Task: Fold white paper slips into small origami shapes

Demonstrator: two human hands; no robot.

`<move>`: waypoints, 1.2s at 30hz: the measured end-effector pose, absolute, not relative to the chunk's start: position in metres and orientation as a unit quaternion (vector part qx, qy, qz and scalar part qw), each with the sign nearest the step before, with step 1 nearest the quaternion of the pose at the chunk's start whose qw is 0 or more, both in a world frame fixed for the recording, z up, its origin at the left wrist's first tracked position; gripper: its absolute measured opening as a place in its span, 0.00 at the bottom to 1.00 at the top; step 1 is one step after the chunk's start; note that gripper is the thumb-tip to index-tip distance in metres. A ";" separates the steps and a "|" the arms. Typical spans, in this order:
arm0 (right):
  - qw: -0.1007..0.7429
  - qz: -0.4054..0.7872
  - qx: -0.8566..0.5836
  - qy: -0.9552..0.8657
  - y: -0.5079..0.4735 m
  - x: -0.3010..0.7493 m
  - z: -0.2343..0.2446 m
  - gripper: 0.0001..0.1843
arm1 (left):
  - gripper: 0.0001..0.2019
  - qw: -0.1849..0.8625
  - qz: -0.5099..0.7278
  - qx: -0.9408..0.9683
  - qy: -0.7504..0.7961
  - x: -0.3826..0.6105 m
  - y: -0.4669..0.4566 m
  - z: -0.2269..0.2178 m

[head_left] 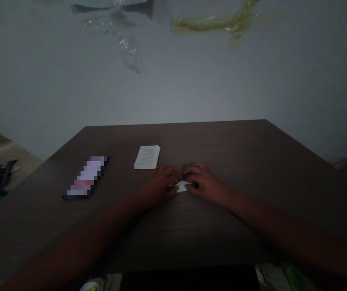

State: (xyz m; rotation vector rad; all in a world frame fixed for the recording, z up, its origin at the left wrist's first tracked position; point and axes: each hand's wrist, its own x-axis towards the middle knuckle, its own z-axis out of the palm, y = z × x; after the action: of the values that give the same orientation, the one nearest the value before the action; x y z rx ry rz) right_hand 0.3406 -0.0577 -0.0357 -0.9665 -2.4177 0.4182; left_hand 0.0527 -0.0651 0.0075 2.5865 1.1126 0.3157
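A small piece of white paper (182,186), which looks folded to a peak at its top, lies on the brown table between my two hands. My left hand (164,184) grips its left side, thumb at the near edge and fingers curled over. On the other side my right hand (205,182) pinches the paper's right edge in the same way. Both hands rest low on the tabletop, and their fingers partly cover the paper. Just beyond my left hand lies a stack of printed white paper sheets (147,157).
A phone (87,178) with a blurred-out screen lies on the left of the table (221,145). Behind the table rises a pale wall (191,81) with strips of clear and yellowish tape (206,25). Below the near edge a container (91,285) partly shows.
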 end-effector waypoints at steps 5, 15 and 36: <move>0.210 0.153 -0.370 -0.892 -0.057 0.345 -0.022 0.03 | 0.05 0.156 0.090 0.900 0.396 0.045 -0.060 0.013; 0.146 0.170 -0.408 -0.885 -0.063 0.347 0.002 0.07 | 0.08 0.144 0.041 0.914 0.376 0.038 -0.058 0.025; 0.249 0.178 -0.355 -0.883 -0.062 0.343 -0.026 0.08 | 0.10 0.178 0.085 0.920 0.339 0.038 -0.058 0.018</move>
State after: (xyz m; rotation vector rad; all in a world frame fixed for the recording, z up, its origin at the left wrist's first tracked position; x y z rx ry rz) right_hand 0.3425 -0.0623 -0.0261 -0.9664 -2.4066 0.4859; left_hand 0.0378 -0.0584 0.0177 2.6024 0.9597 0.2415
